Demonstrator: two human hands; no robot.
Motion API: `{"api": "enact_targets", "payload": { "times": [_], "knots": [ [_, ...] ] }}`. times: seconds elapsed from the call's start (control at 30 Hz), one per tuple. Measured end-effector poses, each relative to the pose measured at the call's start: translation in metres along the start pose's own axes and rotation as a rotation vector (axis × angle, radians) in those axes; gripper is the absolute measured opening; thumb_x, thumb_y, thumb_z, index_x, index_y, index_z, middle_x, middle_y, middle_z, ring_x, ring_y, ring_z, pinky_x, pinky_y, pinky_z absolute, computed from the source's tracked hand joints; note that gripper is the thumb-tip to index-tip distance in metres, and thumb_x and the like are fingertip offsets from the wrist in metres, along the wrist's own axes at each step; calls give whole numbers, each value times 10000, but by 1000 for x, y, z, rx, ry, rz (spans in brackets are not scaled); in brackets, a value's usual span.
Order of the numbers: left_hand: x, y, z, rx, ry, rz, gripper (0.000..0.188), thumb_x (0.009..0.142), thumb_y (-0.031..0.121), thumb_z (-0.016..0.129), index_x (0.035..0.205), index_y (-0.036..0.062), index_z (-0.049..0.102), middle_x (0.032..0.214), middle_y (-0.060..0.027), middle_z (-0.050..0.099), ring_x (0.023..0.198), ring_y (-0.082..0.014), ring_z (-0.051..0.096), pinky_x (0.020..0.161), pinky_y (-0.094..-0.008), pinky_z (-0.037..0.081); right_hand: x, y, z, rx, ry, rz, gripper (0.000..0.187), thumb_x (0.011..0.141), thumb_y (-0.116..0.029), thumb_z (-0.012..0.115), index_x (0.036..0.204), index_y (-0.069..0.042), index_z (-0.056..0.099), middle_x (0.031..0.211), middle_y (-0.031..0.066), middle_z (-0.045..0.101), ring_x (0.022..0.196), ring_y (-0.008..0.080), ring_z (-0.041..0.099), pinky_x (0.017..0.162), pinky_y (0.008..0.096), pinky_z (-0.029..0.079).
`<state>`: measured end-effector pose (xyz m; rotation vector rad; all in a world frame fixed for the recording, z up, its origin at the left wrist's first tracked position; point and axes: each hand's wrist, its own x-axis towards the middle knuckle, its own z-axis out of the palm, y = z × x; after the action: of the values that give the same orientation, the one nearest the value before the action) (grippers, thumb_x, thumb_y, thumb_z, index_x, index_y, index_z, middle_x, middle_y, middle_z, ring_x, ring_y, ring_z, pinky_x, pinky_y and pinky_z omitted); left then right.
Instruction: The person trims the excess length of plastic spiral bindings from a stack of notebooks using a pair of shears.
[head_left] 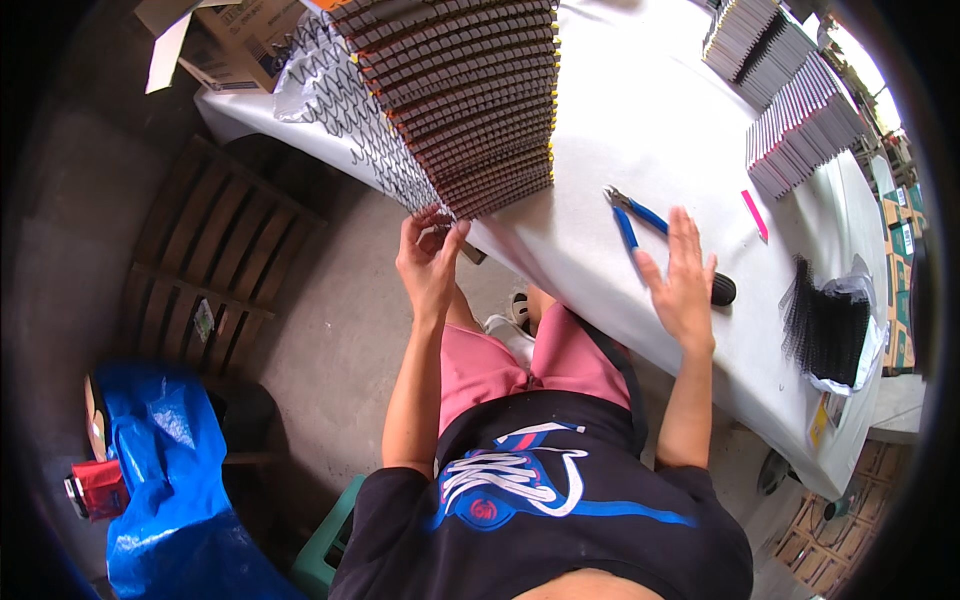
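Note:
A long row of spiral-bound notebooks lies on the white-covered table, dark coils running across their edges. Loose coil ends stick out in a thick fringe along the row's left side. At the near left corner my left hand pinches the end of a spiral coil between thumb and fingers; the fingertips partly hide it. My right hand is open and flat, its fingers stretched out over the table. Beside it lie cutting pliers with blue handles, partly covered by the hand. A black rounded handle shows just right of that hand.
More stacked notebooks stand at the far right. A pink pointed strip and a bag of loose black coils lie nearer. An opened cardboard box sits far left. A wooden pallet and blue sheeting are left of me.

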<state>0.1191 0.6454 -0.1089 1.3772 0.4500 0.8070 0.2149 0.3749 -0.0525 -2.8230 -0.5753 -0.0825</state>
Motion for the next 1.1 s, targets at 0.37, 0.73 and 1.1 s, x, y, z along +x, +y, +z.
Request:
{"api": "enact_targets", "payload": {
  "times": [0.37, 0.73, 1.1],
  "knots": [
    [7, -18, 9, 167, 145, 254, 168, 812, 82, 667, 914, -28, 593, 762, -57, 668, 694, -91, 635, 585, -206, 493, 27, -24, 41, -189, 157, -90, 594, 869, -393, 462, 1337, -43, 356, 1327, 237, 356, 1265, 376, 305, 1036, 557, 211],
    [5, -13, 7, -131, 6, -3, 116, 882, 91, 585, 952, -1, 581, 867, -34, 607, 776, -80, 574, 646, -241, 489, 48, 18, 16, 61, 335, -77, 398, 930, -234, 459, 1254, -4, 453, 984, 170, 520, 913, 332, 540, 775, 408, 455],
    [2, -34, 16, 54, 146, 280, 135, 895, 47, 541, 998, -27, 495, 864, -64, 584, 681, -102, 582, 636, -237, 510, -10, -115, 34, 313, 129, -409, 444, 668, -127, 638, 1095, -108, 518, 986, 76, 535, 940, 256, 512, 812, 392, 352]
  ]
}}
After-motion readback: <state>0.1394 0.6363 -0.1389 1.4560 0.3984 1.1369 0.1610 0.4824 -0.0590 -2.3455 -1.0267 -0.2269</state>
